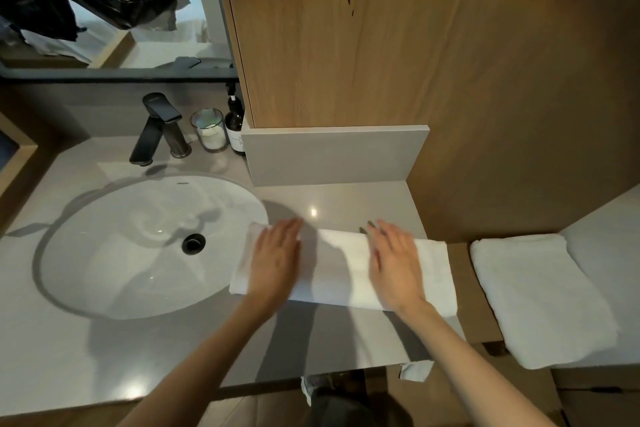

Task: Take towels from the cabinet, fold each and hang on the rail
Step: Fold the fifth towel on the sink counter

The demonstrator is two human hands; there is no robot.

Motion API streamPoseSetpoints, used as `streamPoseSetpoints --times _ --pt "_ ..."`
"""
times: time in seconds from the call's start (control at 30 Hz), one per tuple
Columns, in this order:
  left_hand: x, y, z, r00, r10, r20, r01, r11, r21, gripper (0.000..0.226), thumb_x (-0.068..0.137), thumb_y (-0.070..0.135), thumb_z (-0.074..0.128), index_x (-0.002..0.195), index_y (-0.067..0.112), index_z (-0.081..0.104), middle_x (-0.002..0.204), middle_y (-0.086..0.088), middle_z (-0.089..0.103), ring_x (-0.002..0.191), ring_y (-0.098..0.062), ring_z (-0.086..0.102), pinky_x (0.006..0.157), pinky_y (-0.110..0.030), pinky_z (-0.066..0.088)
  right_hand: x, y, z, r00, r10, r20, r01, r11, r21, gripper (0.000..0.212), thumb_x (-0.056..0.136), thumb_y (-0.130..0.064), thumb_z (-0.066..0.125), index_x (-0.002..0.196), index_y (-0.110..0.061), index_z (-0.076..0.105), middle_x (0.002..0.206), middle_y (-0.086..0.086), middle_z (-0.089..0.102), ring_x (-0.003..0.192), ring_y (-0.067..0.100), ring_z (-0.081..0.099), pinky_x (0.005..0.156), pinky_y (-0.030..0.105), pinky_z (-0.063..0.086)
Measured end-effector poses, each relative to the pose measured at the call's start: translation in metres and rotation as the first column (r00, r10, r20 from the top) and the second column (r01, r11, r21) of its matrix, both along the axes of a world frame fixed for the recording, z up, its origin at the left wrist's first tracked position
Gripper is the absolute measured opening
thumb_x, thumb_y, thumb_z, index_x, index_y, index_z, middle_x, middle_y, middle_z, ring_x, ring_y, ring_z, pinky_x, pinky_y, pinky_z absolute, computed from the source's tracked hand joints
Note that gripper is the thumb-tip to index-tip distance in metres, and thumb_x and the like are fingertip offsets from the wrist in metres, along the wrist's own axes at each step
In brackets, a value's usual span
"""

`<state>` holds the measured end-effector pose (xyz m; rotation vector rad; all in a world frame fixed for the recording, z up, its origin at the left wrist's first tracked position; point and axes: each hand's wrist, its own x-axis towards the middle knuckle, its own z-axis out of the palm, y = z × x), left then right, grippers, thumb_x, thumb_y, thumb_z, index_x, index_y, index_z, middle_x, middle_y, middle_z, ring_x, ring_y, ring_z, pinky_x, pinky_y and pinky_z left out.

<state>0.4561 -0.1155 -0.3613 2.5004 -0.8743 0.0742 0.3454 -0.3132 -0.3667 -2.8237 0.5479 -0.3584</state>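
From my seat, the towel [332, 267] lies as a folded white strip on the grey bench [346, 204], just below the middle of the frame. Its long axis runs left to right and dips a little toward the right. Its left end pokes out over the rim of the sink [55, 288].

Both hands lie flat on it with fingers straight and together, pressing rather than gripping. The left hand [277, 260] sits near the left end and the right hand [394, 267] near the right end, with a bare stretch of towel between them. I judge the next fold would bring one short end across to the other along that long axis, and either hand is placed to lead it.

A second towel [540, 298], already folded, lies at lower right on a lower white surface. It is apart from the first, and the right hand is the nearer one to it. I see no rail anywhere in the frame, so the hanging spot is unknown to me.

As for writing, there is a small dark mark on the far rim of the sink and a pale label on the dark bottle [235, 125] beside the glass [209, 130] and tap [156, 128] — both too small to read.
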Motion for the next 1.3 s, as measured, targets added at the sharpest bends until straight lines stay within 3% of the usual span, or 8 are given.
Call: streamPoseSetpoints --times 0.1,0.17,0.3,0.53,0.63,0.8,0.97,1.3 --pt "-0.022 -0.03 -0.021 0.984 -0.142 -0.104 0.163 0.957 0.241 0.069 0.099 0.043 -0.005 0.147 0.008 0.031 0.155 -0.007 0.025 0.145 -0.027 0.022 0.12 -0.045 0.006 0.02 0.034 -0.007 0.978 0.056 -0.2 -0.053 0.998 0.021 0.054 0.102 -0.02 0.037 0.153 -0.023 0.022 0.16 0.002 0.02 0.149 0.023 0.012 0.118 0.039 -0.009" --pt "-0.028 -0.039 -0.031 0.991 -0.104 -0.087 0.126 0.938 0.323 0.066 0.102 0.043 -0.002 0.145 0.01 0.037 0.154 -0.007 0.031 0.143 -0.025 0.025 0.114 -0.047 0.012 0.022 0.039 -0.013 0.954 0.028 -0.3 -0.033 0.999 -0.012 0.056 0.104 -0.033 0.029 0.154 -0.03 0.005 0.163 -0.001 0.004 0.15 0.022 -0.001 0.112 0.039 -0.02" --pt "-0.022 -0.027 -0.035 0.996 -0.059 -0.062 0.077 0.929 0.361 0.061 0.096 0.054 0.001 0.153 0.033 0.007 0.16 0.006 -0.006 0.147 -0.016 -0.012 0.118 -0.043 -0.012 0.006 0.008 -0.02 0.923 0.036 -0.383 -0.06 0.997 -0.051 0.06 0.096 -0.059 0.012 0.15 -0.044 -0.009 0.162 -0.006 -0.008 0.15 0.025 -0.007 0.113 0.044 -0.02" --pt "0.006 0.013 -0.036 0.997 0.077 -0.01 -0.068 0.936 0.344 0.059 0.093 0.057 0.008 0.151 0.042 0.009 0.16 0.004 -0.008 0.147 -0.018 -0.011 0.118 -0.044 -0.009 -0.03 -0.04 -0.028 0.93 -0.031 -0.366 0.003 0.997 -0.078 0.062 0.09 -0.065 -0.008 0.15 -0.046 -0.009 0.163 -0.005 -0.007 0.149 0.022 -0.014 0.116 0.035 -0.016" --pt "0.014 0.024 -0.036 0.988 0.149 -0.052 -0.121 0.929 0.35 0.059 0.092 0.061 0.006 0.148 0.045 -0.005 0.159 0.003 -0.02 0.146 -0.021 -0.016 0.118 -0.049 -0.006 -0.028 -0.039 -0.031 0.926 -0.092 -0.366 0.047 0.99 -0.131 0.062 0.092 -0.066 -0.002 0.151 -0.046 -0.006 0.163 -0.004 -0.007 0.148 0.031 -0.015 0.116 0.045 -0.018" --pt "0.017 0.031 -0.029 0.911 0.287 -0.296 -0.208 0.94 0.271 0.066 0.088 0.073 0.024 0.145 0.052 -0.001 0.159 -0.011 -0.01 0.147 -0.035 0.006 0.107 -0.051 0.037 -0.028 -0.038 -0.034 0.911 -0.151 -0.384 0.083 0.979 -0.186 0.06 0.094 -0.066 0.005 0.151 -0.047 -0.001 0.163 -0.002 0.002 0.146 0.043 -0.011 0.114 0.061 -0.014" --pt "0.021 0.032 -0.023 0.895 0.32 -0.311 -0.258 0.94 0.225 0.078 0.084 0.071 0.039 0.149 0.041 0.007 0.132 -0.017 0.045 0.123 -0.033 0.04 0.098 -0.047 0.041 -0.028 -0.038 -0.035 0.913 -0.142 -0.383 0.076 0.98 -0.181 0.06 0.096 -0.064 0.007 0.152 -0.045 0.007 0.162 0.001 0.013 0.146 0.045 -0.003 0.115 0.063 -0.005" --pt "0.02 0.032 -0.018 0.87 0.293 -0.396 -0.353 0.931 -0.088 0.059 0.09 0.047 0.057 0.143 0.039 0.034 0.108 -0.004 0.044 0.096 -0.027 0.054 0.088 -0.042 0.049 -0.028 -0.037 -0.032 0.906 -0.13 -0.402 0.072 0.985 -0.157 0.062 0.094 -0.064 -0.003 0.152 -0.043 0.009 0.162 0.001 0.015 0.146 0.044 0.002 0.115 0.062 -0.007"
